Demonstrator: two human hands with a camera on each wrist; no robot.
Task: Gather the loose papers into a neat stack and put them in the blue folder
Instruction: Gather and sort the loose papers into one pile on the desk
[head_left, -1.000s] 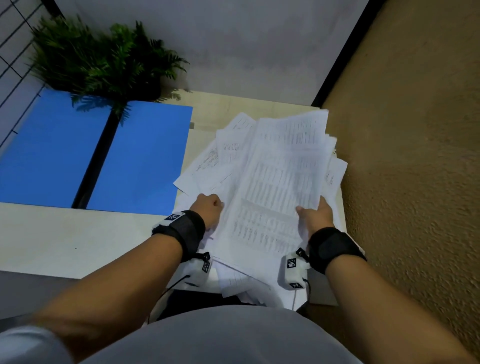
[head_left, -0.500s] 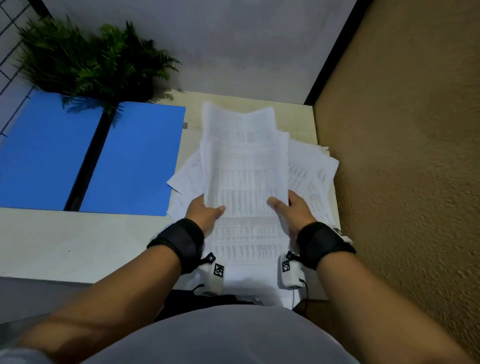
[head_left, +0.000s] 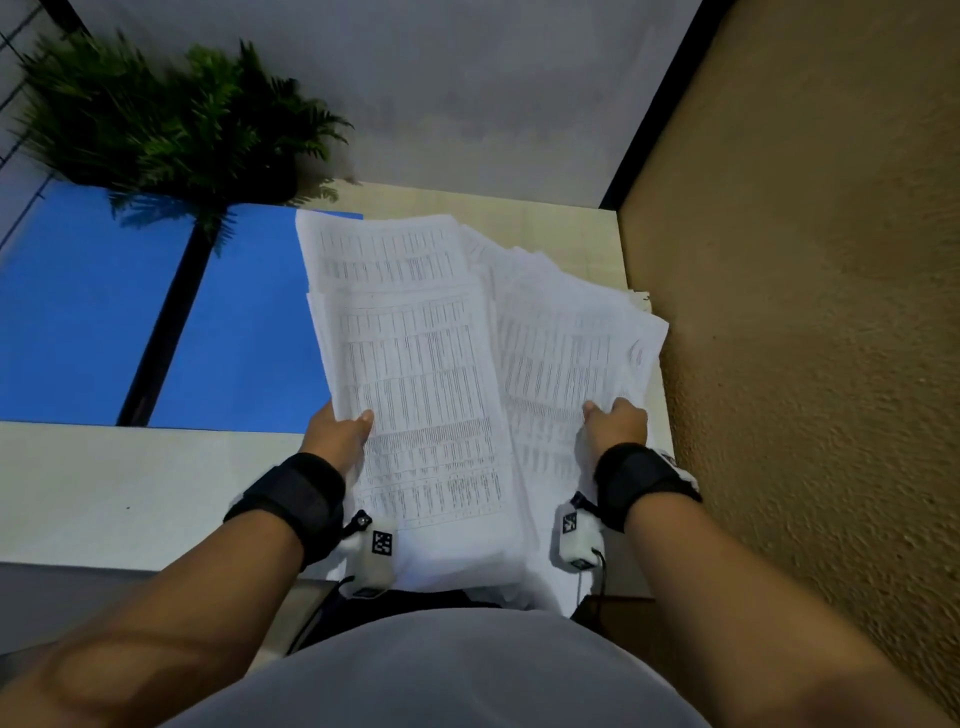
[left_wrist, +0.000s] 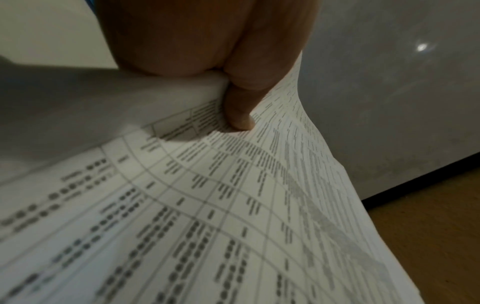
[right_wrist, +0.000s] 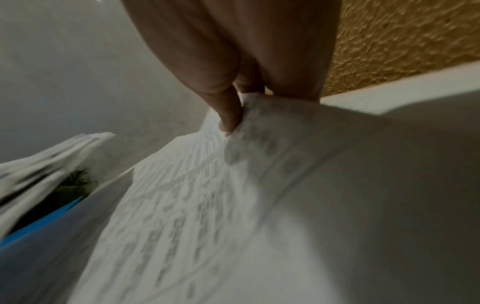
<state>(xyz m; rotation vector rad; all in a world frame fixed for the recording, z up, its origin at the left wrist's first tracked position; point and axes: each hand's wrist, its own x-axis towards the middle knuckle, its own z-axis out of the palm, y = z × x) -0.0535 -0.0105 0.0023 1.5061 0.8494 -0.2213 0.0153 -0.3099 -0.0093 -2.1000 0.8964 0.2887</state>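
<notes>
Papers now split vs 0.5 s ago: left hand (head_left: 337, 434) pinches a stack (head_left: 415, 374) overlapping the blue folder (head_left: 244, 332). Right hand (head_left: 615, 423) pinches other sheets (head_left: 566, 343) just right of it.

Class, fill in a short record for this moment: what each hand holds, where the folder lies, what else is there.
left hand: grips a bundle of printed papers
right hand: pinches other sheets
blue folder: open flat on the table, left of the papers
plant: behind the folder
stack: not yet neat
</notes>
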